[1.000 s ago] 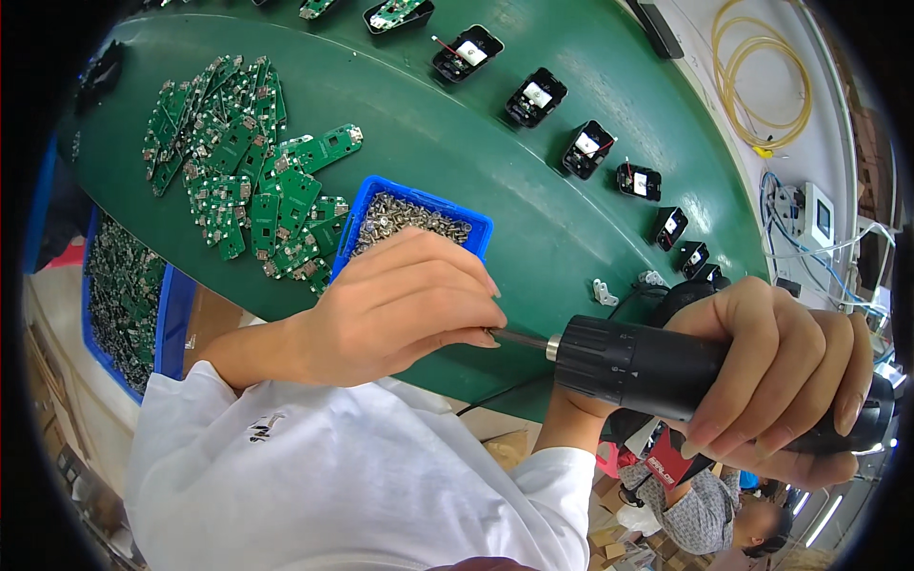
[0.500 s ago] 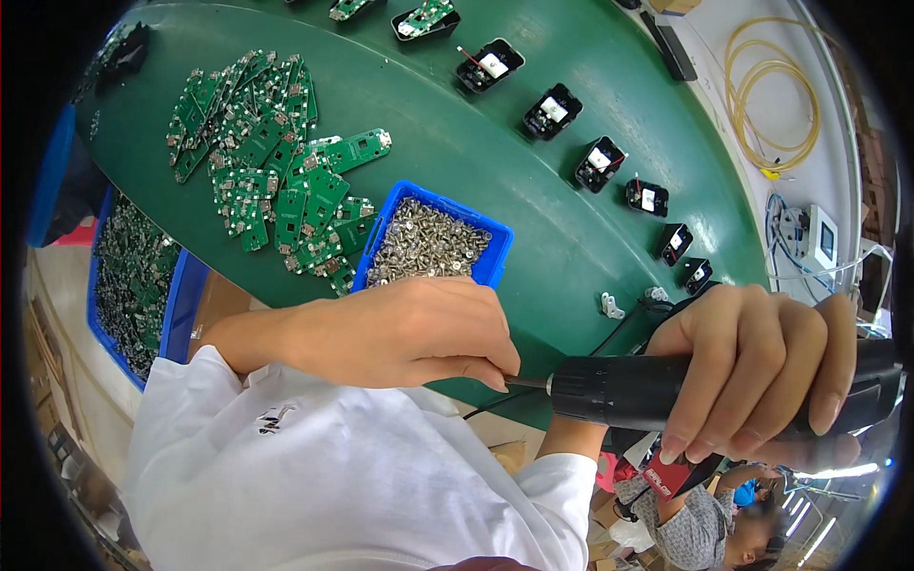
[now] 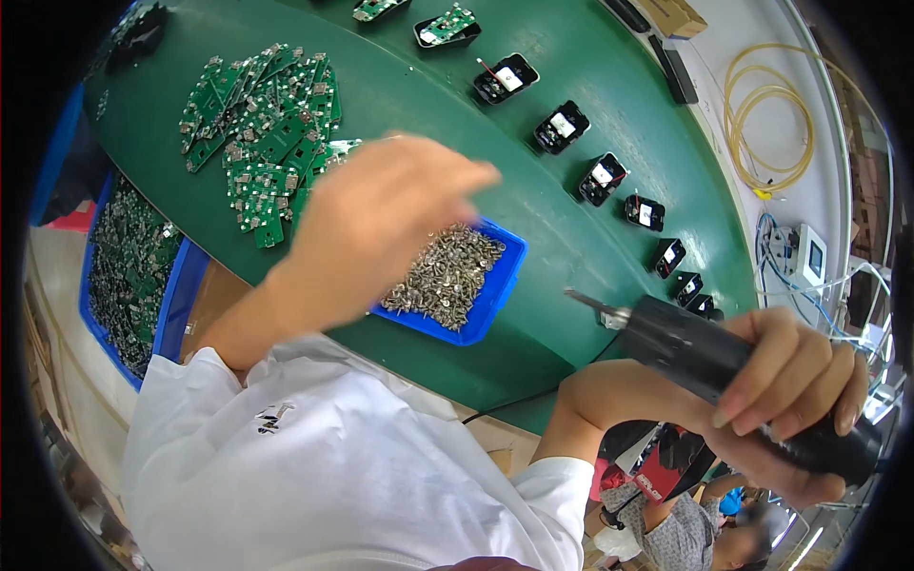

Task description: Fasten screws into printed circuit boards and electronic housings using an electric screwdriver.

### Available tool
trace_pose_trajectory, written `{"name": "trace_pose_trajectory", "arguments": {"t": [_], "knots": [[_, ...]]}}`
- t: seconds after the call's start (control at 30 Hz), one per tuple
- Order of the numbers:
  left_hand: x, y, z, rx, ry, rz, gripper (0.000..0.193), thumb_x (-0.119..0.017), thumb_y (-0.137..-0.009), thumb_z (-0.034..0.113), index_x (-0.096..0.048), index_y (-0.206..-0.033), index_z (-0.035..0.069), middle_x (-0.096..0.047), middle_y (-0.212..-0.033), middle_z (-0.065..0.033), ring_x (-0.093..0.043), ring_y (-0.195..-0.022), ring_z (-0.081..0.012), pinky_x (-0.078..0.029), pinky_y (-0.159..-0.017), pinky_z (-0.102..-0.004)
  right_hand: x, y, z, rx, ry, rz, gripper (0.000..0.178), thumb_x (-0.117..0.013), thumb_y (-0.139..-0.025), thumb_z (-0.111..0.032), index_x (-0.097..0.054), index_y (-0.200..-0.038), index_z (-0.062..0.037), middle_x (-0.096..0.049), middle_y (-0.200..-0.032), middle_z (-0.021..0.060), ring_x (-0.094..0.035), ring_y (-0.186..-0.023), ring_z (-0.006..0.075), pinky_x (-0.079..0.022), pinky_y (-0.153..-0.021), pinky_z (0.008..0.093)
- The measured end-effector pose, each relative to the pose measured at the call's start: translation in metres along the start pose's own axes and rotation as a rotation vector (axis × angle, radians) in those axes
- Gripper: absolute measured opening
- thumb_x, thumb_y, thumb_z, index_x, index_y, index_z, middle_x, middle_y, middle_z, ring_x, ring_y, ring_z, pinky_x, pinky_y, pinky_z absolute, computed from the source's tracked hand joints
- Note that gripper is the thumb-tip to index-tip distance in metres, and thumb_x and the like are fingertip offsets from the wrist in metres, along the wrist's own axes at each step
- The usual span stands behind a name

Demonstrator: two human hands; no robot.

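My right hand (image 3: 795,376) is wrapped around a black electric screwdriver (image 3: 687,348), which points left and a little up over the green table. The bare metal tip of its bit touches nothing. My left hand (image 3: 376,214) hovers over the far left part of a blue tray (image 3: 495,295) full of small silver screws (image 3: 443,281). Motion smears its fingers, so I cannot make out whether they hold anything. Left of it lies a heap of green circuit boards (image 3: 276,124), partly hidden by the hand.
A curved row of open black housings (image 3: 562,127) runs along the table's far right side, several with white parts inside. At the left stands a blue bin (image 3: 171,324) of boards. A yellow hose (image 3: 809,143) lies coiled at the right. Another person (image 3: 671,538) is at lower right.
My left hand has left the screwdriver's bit and moved up and left over the screw tray. The screwdriver in my right hand now tilts with its tip raised.
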State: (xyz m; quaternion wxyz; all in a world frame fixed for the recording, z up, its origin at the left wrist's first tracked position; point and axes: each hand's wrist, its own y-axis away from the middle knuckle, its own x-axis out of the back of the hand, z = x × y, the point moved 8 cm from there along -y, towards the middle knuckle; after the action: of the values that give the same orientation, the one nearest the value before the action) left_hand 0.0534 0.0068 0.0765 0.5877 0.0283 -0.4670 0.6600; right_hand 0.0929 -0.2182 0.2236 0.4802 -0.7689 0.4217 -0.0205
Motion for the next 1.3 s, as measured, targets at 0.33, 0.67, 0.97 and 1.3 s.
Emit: {"name": "trace_pose_trajectory", "arguments": {"t": [0.33,0.67,0.97,1.3], "knots": [[-0.006,0.017,-0.069,-0.017,-0.605,-0.209,0.020,-0.068,-0.088,0.014,-0.068,-0.108,0.013,-0.063,-0.094,-0.0002,-0.060,-0.083,-0.0179,-0.049,-0.080,-0.0312,0.032,0.014,-0.085,0.226,0.186,-0.038,0.048,-0.077,-0.069,-0.051,-0.057,-0.088,-0.0121,-0.056,-0.063,-0.0060,-0.049,-0.042,0.0077,-0.047,-0.044,0.0228],[-0.054,-0.076,-0.018,-0.092,-0.107,-0.345,0.030,-0.064,-0.090,0.003,-0.067,-0.119,0.009,-0.068,-0.093,-0.0039,-0.064,-0.077,-0.0164,-0.048,-0.069,-0.0290,0.035,0.039,-0.136,0.414,0.413,0.026,0.049,-0.065,-0.079,-0.059,-0.056,-0.093,-0.0123,-0.053,-0.065,-0.0063,-0.048,-0.044,0.0072,-0.047,-0.046,0.0243],[-0.166,-0.144,0.006,-0.143,0.064,-0.690,0.021,-0.054,-0.100,0.014,-0.064,-0.116,0.006,-0.072,-0.103,-0.0065,-0.064,-0.081,-0.0247,-0.049,-0.075,-0.0369,0.028,0.039,-0.141,0.398,0.544,0.023,0.046,-0.046,-0.102,-0.054,-0.053,-0.106,-0.0087,-0.048,-0.069,-0.0072,-0.043,-0.042,0.0081,-0.042,-0.040,0.0211],[-0.239,-0.181,-0.015,-0.339,0.168,-0.671,0.023,-0.049,-0.102,0.017,-0.068,-0.107,0.005,-0.073,-0.105,-0.0065,-0.064,-0.085,-0.0277,-0.050,-0.081,-0.0387,0.029,0.038,-0.139,0.418,0.566,0.088,0.043,-0.048,-0.101,-0.052,-0.053,-0.105,-0.0099,-0.048,-0.068,-0.0096,-0.041,-0.041,0.0061,-0.040,-0.040,0.0202]]}}
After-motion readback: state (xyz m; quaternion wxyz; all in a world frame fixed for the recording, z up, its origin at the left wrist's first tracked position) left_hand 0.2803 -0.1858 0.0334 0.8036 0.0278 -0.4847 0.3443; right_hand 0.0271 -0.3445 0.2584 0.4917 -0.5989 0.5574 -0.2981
